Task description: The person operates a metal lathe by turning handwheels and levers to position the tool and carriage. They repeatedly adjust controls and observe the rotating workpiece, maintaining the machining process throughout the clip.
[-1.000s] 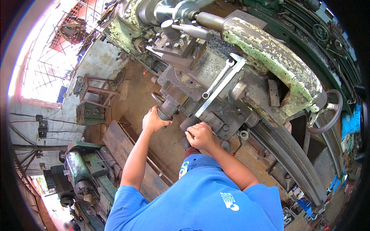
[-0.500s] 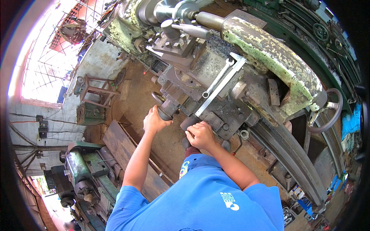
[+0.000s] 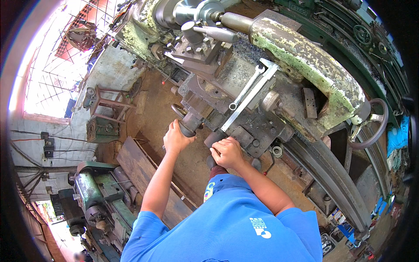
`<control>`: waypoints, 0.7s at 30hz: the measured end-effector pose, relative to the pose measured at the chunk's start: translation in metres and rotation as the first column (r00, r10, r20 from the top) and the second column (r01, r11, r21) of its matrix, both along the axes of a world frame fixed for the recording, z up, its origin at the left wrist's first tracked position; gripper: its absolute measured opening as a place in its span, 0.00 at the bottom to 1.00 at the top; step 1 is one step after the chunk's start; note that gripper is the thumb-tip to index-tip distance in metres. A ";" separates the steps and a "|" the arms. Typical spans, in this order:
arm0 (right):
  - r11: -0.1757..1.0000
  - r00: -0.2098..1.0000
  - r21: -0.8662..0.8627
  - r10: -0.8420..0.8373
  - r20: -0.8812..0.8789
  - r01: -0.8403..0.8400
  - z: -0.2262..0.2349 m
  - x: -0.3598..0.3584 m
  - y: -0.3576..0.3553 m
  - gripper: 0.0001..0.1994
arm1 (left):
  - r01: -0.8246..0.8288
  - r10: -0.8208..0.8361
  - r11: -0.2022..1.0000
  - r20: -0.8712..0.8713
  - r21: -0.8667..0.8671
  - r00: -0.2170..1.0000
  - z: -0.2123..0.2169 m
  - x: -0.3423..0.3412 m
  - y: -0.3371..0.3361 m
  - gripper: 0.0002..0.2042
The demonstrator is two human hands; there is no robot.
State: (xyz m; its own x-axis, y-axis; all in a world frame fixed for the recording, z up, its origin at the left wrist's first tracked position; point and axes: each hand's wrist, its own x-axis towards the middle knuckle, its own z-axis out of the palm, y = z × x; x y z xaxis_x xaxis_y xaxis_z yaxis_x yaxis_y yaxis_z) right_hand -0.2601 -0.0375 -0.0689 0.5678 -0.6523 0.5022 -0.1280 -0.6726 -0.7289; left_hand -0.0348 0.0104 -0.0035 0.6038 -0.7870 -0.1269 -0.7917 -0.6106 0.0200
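My left hand [image 3: 176, 139] is closed at the dark round handwheel [image 3: 188, 130] on the near left side of the lathe's slide. The fingers curl behind its rim and are partly hidden. My right hand [image 3: 227, 153] is curled into a near fist against a dark cylindrical crank hub [image 3: 213, 139]; the part inside the fingers is hidden. Beyond the hands, a vernier caliper [image 3: 250, 97] lies slantwise on the carriage with a combination spanner [image 3: 246, 89] alongside it. Farther off stands the tool post [image 3: 198, 49] with its clamping lever [image 3: 218, 33].
The lathe's chuck [image 3: 174, 12] is at the top, facing the worn tailstock [image 3: 305, 65] with its handwheel [image 3: 380, 126]. Metal chips lie on the carriage. Bed rails [image 3: 331, 183] curve down right. A green machine [image 3: 98, 192] and a long board [image 3: 144, 168] stand at left.
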 end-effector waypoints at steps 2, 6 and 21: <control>1.000 1.000 0.006 0.002 -0.004 -0.002 0.000 0.000 0.000 0.04 | 0.000 0.000 1.000 0.016 -0.012 1.000 -0.002 0.000 0.001 0.55; 1.000 1.000 -0.003 0.002 0.007 -0.002 0.001 0.000 0.000 0.04 | -0.008 0.009 0.999 0.021 -0.040 1.000 -0.008 -0.001 0.003 0.55; 1.000 1.000 0.004 0.002 0.003 -0.002 0.001 0.000 0.000 0.05 | 0.023 -0.010 0.993 0.113 -0.120 0.994 -0.024 -0.003 0.009 0.53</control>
State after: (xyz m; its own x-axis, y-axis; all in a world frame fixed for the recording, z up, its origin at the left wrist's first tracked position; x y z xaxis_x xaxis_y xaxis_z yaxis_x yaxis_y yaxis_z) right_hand -0.2598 -0.0371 -0.0678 0.5679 -0.6529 0.5012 -0.1243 -0.6700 -0.7319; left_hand -0.0383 0.0194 -0.0277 0.5958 -0.8023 0.0373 -0.8029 -0.5961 0.0039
